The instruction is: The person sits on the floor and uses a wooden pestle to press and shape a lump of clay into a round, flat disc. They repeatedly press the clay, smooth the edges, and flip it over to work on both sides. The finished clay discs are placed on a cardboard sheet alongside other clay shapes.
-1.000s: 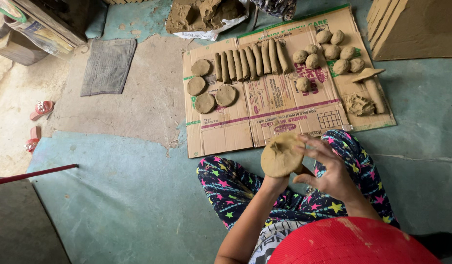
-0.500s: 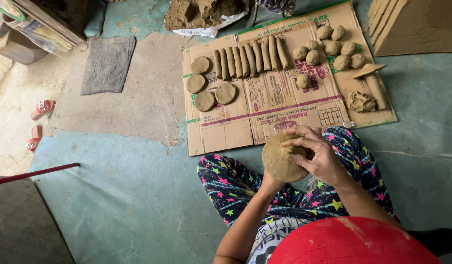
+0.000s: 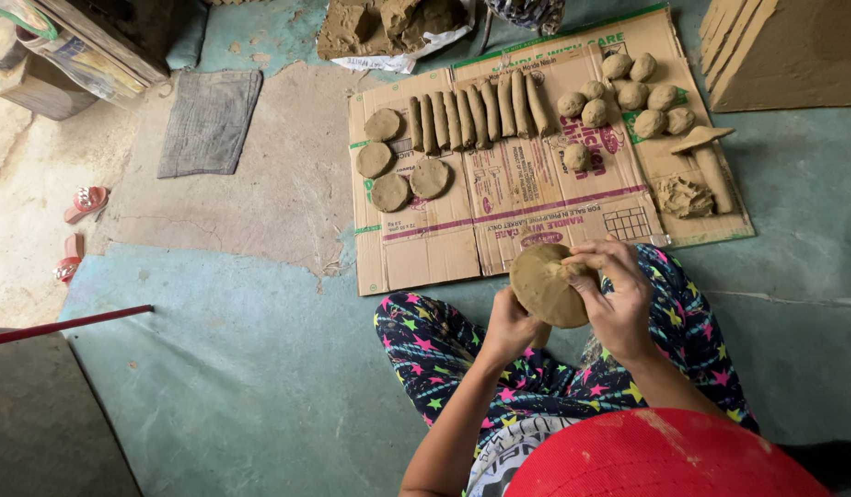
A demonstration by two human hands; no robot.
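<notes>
While the person sits on the floor with legs in star-patterned trousers (image 3: pixel 444 345), the left hand (image 3: pixel 510 324) is raised from below with the forearm running up from the lower left, its fingers cupped under the near side of a round clay disc (image 3: pixel 545 285). That disc is held tilted in the air above the knees, just off the near edge of the flattened cardboard sheet (image 3: pixel 425 253). From the right, the right hand (image 3: pixel 619 299) bends over the disc's rim, fingers curled and thumb pressed in, pinching the disc's right edge.

Far to the left, two red sandals (image 3: pixel 78 225) lie on the pale bare floor, and a grey cloth mat (image 3: pixel 209 121) rests on a worn patch of the green-painted floor (image 3: pixel 241 368). At the cardboard's left end, four flat clay discs (image 3: pixel 399 166) lie in a cluster. Next along its far edge comes a row of clay rolls (image 3: pixel 476 112) laid side by side, touching. Beyond the far edge a lump of raw clay (image 3: pixel 388 23) sits on white plastic. Further right, a group of clay balls (image 3: pixel 632 92) gathers near the far right corner, one ball lying a little apart toward the middle. At the right end a mushroom-shaped clay piece (image 3: pixel 706 156) lies on its side, with a crumpled clay scrap (image 3: pixel 683 196) just beside it. A cardboard box (image 3: pixel 784 51) stands in the upper right corner of the view, and a red cap (image 3: pixel 665 456) fills the bottom.
</notes>
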